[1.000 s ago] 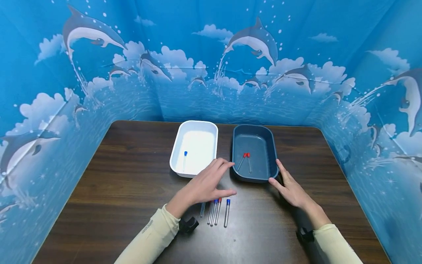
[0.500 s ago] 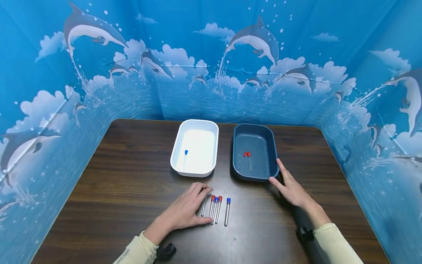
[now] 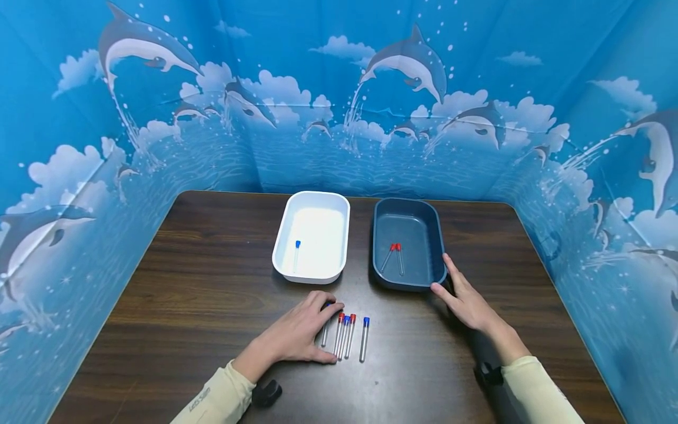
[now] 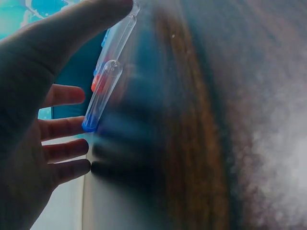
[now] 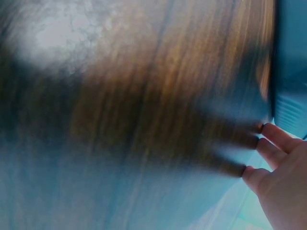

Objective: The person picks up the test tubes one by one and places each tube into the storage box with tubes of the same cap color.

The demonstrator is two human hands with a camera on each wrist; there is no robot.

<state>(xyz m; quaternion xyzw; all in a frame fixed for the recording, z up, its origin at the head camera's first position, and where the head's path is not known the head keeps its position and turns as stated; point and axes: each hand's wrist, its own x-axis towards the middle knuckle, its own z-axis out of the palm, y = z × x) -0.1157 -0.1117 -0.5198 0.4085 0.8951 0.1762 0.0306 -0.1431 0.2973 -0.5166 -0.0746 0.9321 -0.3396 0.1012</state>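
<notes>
My left hand [image 3: 293, 330] is low over a loose row of capped test tubes, fingers spread apart from the thumb. In the left wrist view, a fingertip is at the blue cap of the closest test tube [image 4: 103, 96], and the thumb reaches past its rounded end. In the head view that tube is partly under the hand. Beside it lie red-capped and blue-capped tubes in a tight group, including a red-capped tube [image 3: 351, 335]. A blue-capped tube [image 3: 364, 340] lies apart on the right. My right hand [image 3: 468, 303] touches the dark blue bin [image 3: 405, 287] at its front right corner, fingers extended.
A white bin [image 3: 311, 278] stands left of the dark one, with a blue-capped tube [image 3: 297, 256] inside. Two red-capped tubes, one being the right-hand tube [image 3: 399, 259], lie in the dark bin. A dolphin-print curtain [image 3: 339, 159] surrounds the wooden table [image 3: 175, 294].
The left hand has moved back from between the bins, down and left to the tubes, then shifted only slightly over the last half second. The right hand stays at the dark bin.
</notes>
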